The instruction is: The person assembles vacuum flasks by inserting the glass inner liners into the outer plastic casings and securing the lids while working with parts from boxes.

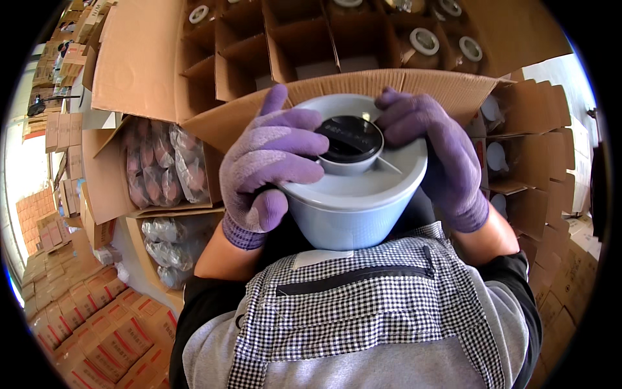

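A light blue round container (353,223) stands against my apron, tilted a little, with a pale grey-white lid (311,189) on it. In the lid's middle sits a glossy black round cap (350,139). My left hand (269,155), in a purple glove, grips the lid's left side. Its fingers reach over the top toward the black cap, and its thumb is bent near the rim. My right hand (434,136), gloved alike, curls over the lid's right side with its fingertips beside the cap. Its thumb is hidden.
Just beyond is an open carton (453,87) with cardboard dividers; some cells hold jars with pale round tops (424,41). Bagged reddish items (155,159) fill a box at left, above clear-wrapped items (167,246). Divided boxes (528,155) stand at right, stacked cartons (116,337) at lower left.
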The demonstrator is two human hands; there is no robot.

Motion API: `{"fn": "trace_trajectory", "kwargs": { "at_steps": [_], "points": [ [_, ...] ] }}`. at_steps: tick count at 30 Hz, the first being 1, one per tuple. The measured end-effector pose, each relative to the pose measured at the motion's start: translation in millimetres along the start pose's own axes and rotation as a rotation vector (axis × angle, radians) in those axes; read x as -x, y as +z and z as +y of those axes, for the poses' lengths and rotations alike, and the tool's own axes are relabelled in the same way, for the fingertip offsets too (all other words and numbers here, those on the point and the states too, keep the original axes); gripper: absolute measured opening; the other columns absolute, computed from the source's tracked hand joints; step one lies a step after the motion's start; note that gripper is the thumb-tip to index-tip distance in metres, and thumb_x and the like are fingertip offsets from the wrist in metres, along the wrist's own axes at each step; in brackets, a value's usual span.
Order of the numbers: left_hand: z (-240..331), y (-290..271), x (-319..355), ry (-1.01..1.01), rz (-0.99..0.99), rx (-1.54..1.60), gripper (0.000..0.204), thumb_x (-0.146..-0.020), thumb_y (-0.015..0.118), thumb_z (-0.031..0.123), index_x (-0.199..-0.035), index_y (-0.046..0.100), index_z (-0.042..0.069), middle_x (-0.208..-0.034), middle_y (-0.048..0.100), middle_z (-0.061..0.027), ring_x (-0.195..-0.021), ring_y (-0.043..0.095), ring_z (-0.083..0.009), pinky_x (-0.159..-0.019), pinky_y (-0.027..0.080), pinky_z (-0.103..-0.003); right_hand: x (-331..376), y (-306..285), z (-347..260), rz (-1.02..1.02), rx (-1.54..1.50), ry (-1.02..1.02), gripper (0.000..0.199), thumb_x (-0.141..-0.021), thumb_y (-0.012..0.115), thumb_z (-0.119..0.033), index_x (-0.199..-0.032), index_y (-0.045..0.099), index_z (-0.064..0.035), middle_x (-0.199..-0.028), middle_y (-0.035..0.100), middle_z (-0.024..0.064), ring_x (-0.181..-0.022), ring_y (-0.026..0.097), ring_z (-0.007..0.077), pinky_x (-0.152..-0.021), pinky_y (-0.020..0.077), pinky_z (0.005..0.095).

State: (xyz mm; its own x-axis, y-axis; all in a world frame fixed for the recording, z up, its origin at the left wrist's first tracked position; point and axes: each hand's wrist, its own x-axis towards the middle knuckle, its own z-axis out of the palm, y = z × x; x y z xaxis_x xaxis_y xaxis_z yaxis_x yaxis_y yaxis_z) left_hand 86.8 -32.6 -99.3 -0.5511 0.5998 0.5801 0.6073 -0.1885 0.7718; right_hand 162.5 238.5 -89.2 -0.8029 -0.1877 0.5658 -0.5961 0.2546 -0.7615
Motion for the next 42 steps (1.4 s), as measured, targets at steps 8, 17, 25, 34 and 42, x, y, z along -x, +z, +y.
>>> {"fn": "trace_trajectory", "kwargs": {
  "at_steps": [8,17,25,34,42],
  "points": [
    [75.5,17.5,-63.5,0.031,-0.220,-0.722,0.084,-0.085,0.073,0.067,-0.125,0.069,-0.007,-0.122,0.071,-0.0237,-0.121,0.067,-0.0406,-0.112,0.046,-0.054,-41.6,17.8,47.1,0.187,-1.185,0.676,0.055,-0.114,0.033,-0.035,-0.119,0.068,0.0083,-0.118,0.071,0.0169,-0.118,0.064,0.0302,-0.115,0.0428,0.0418],
    [42.8,0.0,-18.8,0.014,-0.174,-0.489,0.055,-0.087,0.075,0.056,-0.102,0.074,0.004,-0.124,0.072,-0.0210,-0.128,0.064,-0.0424,-0.121,0.034,-0.058,-1.5,18.0,67.2,-0.021,-0.444,0.029,0.045,-0.107,0.039,-0.023,-0.097,0.068,0.0097,-0.109,0.071,0.0253,-0.121,0.063,0.0399,-0.118,0.0410,0.0513],
    [1.2,24.9,8.9,-0.308,0.106,0.250,0.065,-0.100,0.064,0.041,-0.149,0.055,0.000,-0.158,0.048,-0.0210,-0.156,0.032,-0.0345,-0.129,0.018,-0.048,26.6,-27.1,19.0,0.139,-0.263,0.093,0.029,-0.094,0.059,-0.023,-0.089,0.064,0.0056,-0.094,0.066,0.0190,-0.101,0.064,0.0347,-0.113,0.0460,0.0520],
    [-5.9,67.4,33.9,-0.994,-0.560,-0.058,0.087,-0.085,0.071,0.073,-0.130,0.065,0.000,-0.104,0.075,-0.0175,-0.096,0.074,-0.0265,-0.090,0.059,-0.039,201.8,-110.6,-80.2,0.261,0.042,0.702,0.048,-0.095,0.073,-0.019,-0.133,0.059,0.0056,-0.128,0.068,0.0187,-0.111,0.069,0.0263,-0.094,0.0584,0.0371],
    [44.5,102.5,-28.3,-0.812,-0.458,-0.183,0.039,-0.102,0.062,0.039,-0.108,0.069,0.001,-0.079,0.071,-0.0053,-0.078,0.069,-0.0148,-0.077,0.055,-0.030,266.7,-130.7,-104.2,0.326,-0.036,1.035,0.052,-0.080,0.084,-0.010,-0.128,0.068,0.0008,-0.138,0.063,0.0168,-0.121,0.064,0.0298,-0.103,0.0538,0.0406]
  ]
}}
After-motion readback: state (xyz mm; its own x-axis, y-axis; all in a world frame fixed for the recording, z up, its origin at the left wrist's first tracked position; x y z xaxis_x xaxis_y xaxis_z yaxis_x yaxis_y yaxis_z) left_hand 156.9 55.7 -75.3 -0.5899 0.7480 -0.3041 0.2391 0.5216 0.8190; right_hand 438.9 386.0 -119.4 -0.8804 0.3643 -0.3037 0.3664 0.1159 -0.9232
